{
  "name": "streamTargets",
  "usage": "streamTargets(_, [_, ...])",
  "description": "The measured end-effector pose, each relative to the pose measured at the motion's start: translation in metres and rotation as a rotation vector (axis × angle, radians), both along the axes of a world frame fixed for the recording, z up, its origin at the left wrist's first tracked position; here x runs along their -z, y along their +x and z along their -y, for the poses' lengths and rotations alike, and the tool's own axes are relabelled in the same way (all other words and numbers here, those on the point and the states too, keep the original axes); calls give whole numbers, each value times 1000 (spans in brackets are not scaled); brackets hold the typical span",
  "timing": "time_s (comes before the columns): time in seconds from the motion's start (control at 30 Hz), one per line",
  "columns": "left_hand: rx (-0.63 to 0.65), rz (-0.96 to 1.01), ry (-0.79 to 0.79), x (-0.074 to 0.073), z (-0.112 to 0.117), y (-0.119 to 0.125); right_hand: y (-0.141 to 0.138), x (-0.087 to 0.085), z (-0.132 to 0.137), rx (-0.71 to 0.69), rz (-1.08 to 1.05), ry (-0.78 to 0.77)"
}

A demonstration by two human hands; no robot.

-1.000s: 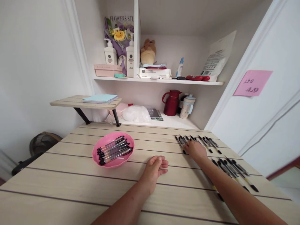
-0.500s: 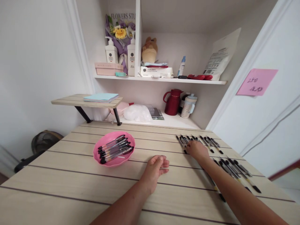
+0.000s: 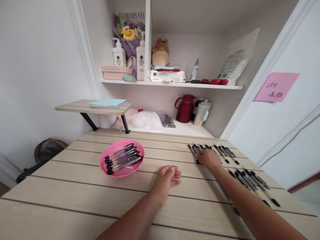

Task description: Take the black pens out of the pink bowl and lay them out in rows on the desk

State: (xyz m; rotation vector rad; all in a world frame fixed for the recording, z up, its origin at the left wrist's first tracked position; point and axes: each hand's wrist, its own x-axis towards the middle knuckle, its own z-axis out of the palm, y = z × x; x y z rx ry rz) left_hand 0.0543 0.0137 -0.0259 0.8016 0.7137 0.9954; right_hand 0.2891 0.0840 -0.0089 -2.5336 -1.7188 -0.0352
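Note:
My right hand (image 3: 210, 158) reaches into the far row of black-capped pens (image 3: 222, 153) on the right of the desk. Its fingers are closed at a pen (image 3: 198, 150), mostly hidden behind the hand. Just left of them lies another pen (image 3: 193, 154). A nearer row of pens (image 3: 252, 186) lies beside my right forearm, which partly covers one more. My left hand (image 3: 166, 181) rests on its side mid-desk, holding nothing, fingers loosely bent and apart. To its left, a pink bowl (image 3: 103, 165) holds several clear-barrelled pens (image 3: 123, 158) with black caps.
A small raised wooden stand (image 3: 70, 106) with blue paper (image 3: 108, 103) stands at the back left. Behind the desk are a white plastic bag (image 3: 147, 120), a red jug (image 3: 185, 108) and a pale cup (image 3: 202, 113). Above them runs a loaded shelf (image 3: 200, 86).
My right forearm has shifted slightly left and now hides more of the pen beneath it. The right hand stays at the far row; my left hand and the bowl look unchanged.

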Motion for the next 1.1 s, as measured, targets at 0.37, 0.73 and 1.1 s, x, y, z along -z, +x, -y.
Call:
streamTargets(0.37, [-1,20,-17,1,0,0,-2,-1,-1,13,11,22])
streamTargets(0.73, [-13,-75,70,-3,0,-1,-26,-20,94,-241,-103,48])
streamTargets(1.1, [-392,-1243,781,-78,-39,-94,-69,31,214,-358,-371,283])
